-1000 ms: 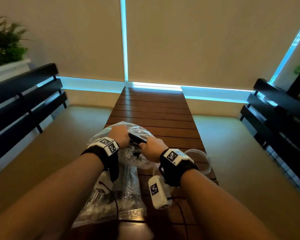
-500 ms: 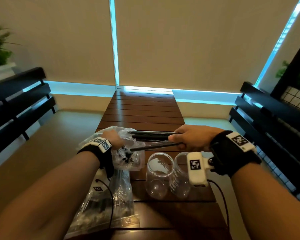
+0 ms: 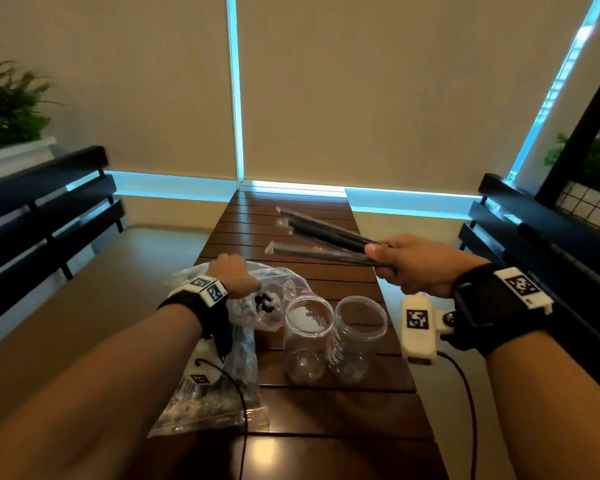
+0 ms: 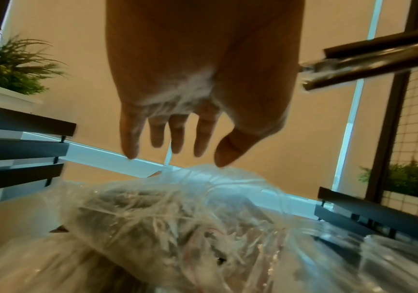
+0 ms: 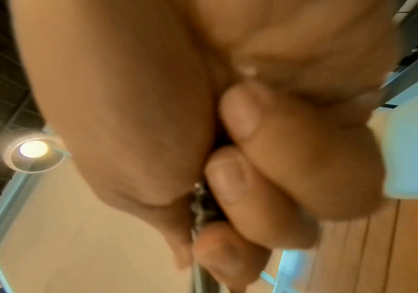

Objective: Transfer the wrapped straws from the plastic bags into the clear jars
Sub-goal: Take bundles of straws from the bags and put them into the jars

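We wear a black strap (image 3: 201,308) on each bare forearm, each topped by a white block with black square-code markers (image 3: 522,285). Below our right wrist strap hangs a white camera box (image 3: 418,327), trailing a thin black cable (image 3: 466,393).

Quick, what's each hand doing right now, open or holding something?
Left hand: open, fingers straight, just above the bag.
Right hand: gripping a bundle of wrapped straws.

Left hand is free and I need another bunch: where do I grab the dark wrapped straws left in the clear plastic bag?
Judging by the dark straw ends showing at the bag's open mouth beside the left hand, pinch those ends from the jar side and draw them out lengthwise.
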